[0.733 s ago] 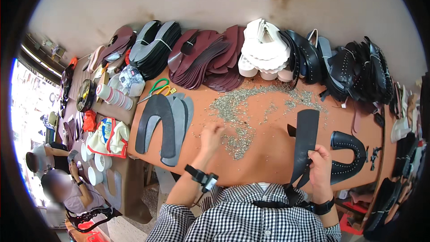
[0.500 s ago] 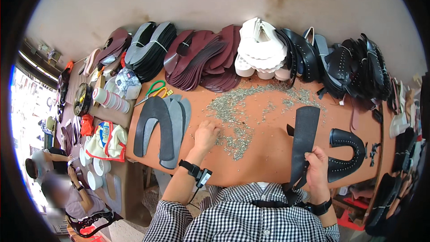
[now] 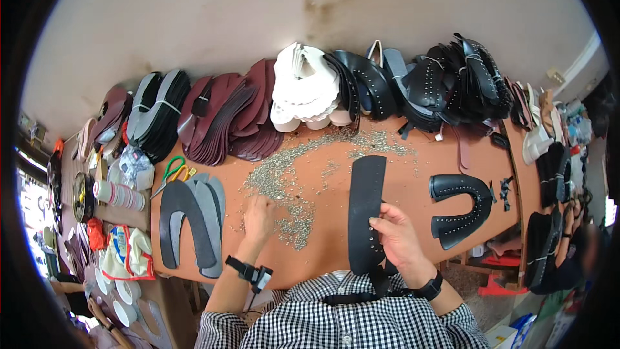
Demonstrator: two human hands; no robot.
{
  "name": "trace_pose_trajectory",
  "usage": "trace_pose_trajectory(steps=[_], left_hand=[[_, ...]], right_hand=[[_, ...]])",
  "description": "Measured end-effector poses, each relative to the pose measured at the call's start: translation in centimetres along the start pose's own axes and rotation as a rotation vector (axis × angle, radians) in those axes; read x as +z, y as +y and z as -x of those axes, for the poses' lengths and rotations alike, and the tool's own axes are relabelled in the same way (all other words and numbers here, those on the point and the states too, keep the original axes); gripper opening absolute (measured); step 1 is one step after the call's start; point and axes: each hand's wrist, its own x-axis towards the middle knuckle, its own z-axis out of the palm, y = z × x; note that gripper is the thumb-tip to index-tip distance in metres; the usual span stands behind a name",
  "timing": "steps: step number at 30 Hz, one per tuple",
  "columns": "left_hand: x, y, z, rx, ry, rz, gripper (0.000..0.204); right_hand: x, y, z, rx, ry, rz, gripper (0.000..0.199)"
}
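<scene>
Head: left hand (image 3: 259,221) (curled) by studs (image 3: 295,225), right hand (image 3: 399,238) pinching strip (image 3: 366,200).

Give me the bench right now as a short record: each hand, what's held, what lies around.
Left hand: fingers curled at the near-left edge of the studs; whether it pinches one, cannot tell
Right hand: gripping the black strip by its right edge
Black strip: long, some studs along its lower right edge
Studs: small, metallic, scattered loose on the tabletop
Right side: studded black U-shaped piece
Left side: overlapping black and grey U-shaped pieces, green-handled scissors
</scene>
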Motion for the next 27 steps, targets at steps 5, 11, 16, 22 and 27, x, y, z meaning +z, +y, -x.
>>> trace_pose_trajectory(steps=[5, 11, 16, 22, 27], left_hand=[[-4.5, 13.5, 0.6, 0.294, -0.018, 0.638, 0.008], [-3.2, 17.2, 0.8, 0.448, -0.004, 0.698, 0.011], [-3.3, 18.3, 0.9, 0.423, 0.005, 0.691, 0.013], [-3.0, 18.4, 1.1, 0.355, -0.033, 0.728, 0.014], [-2.7, 18.5, 1.3, 0.311, -0.027, 0.695, 0.013]], right_hand=[[0.0, 0.5, 0.2, -0.062, 0.012, 0.103, 0.020], [0.7, 0.2, 0.7, -0.150, -0.025, 0.241, 0.018], [0.9, 0.0, 1.3, -0.206, -0.067, 0.262, 0.016], [0.9, 0.1, 1.5, -0.208, -0.062, 0.327, 0.014], [0.4, 1.0, 1.1, -0.286, -0.054, 0.398, 0.009]])
